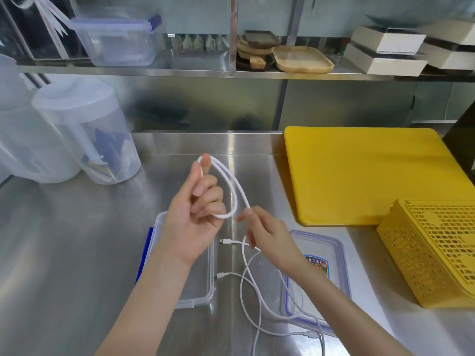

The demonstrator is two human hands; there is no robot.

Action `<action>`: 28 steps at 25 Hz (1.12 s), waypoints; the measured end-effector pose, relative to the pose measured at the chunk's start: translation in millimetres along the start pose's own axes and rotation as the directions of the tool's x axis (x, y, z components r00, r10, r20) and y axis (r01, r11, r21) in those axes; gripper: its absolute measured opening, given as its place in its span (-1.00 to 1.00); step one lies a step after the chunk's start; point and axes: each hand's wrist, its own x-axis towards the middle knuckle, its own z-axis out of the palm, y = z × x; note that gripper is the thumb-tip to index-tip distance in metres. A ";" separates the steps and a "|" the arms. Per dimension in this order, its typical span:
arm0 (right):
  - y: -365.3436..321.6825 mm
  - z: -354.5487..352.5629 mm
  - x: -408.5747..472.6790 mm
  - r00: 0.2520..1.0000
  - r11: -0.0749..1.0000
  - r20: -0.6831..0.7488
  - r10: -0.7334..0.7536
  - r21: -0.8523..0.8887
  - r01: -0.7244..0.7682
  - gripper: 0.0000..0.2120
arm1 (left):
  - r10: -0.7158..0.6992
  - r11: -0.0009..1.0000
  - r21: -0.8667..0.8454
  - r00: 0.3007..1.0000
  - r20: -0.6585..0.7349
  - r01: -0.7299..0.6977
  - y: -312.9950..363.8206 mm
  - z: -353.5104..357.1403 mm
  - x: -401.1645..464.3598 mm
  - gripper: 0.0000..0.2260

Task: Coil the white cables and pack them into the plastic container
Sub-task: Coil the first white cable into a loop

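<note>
Steel counter (77, 240) under cluttered steel shelf (180, 71)

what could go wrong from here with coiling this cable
The loop rests loosely over the left hand, so it could spring open. The slack trailing from the right hand crosses a second cable on the counter and may snag it. The tail also lies over the lid and could drag it.
</note>
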 end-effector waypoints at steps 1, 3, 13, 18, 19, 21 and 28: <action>5.9 -0.6 -4.6 1.000 1.000 0.009 0.021 0.011 -0.021 -0.69 | 0.032 0.999 0.006 0.999 -0.042 -0.032 6.1 -1.4 0.5 -0.80; 12.9 -5.9 -11.0 0.999 0.999 -0.002 0.049 0.010 -0.049 -0.71 | 0.094 0.991 0.107 0.986 -0.136 -0.080 11.0 -3.5 1.8 -0.78; -17.3 -27.4 -17.6 0.942 0.827 0.279 -0.184 -0.474 0.302 -0.77 | 0.220 0.775 0.629 0.958 -0.182 -0.059 -11.3 -15.2 1.9 -0.77; -29.8 -31.4 -15.5 0.912 0.845 0.286 -0.295 -0.368 0.389 -0.71 | 0.119 0.488 0.868 0.979 -0.167 0.089 -29.8 -18.1 -4.5 -0.66; -29.9 -33.1 -15.0 0.935 0.867 0.240 -0.263 -0.367 0.338 -0.77 | 0.104 0.450 0.886 0.979 -0.177 0.113 -30.5 -18.5 -5.4 -0.65; -29.9 -38.1 -13.0 0.969 0.903 0.117 -0.217 -0.354 0.245 -0.86 | 0.076 0.424 0.895 0.980 -0.187 0.138 -29.5 -18.1 -7.3 -0.64; -38.5 -53.8 -8.5 0.935 0.947 0.269 -0.233 -0.157 0.281 -0.74 | 0.017 0.189 0.974 0.991 -0.129 0.124 -30.1 -13.4 -5.9 -0.69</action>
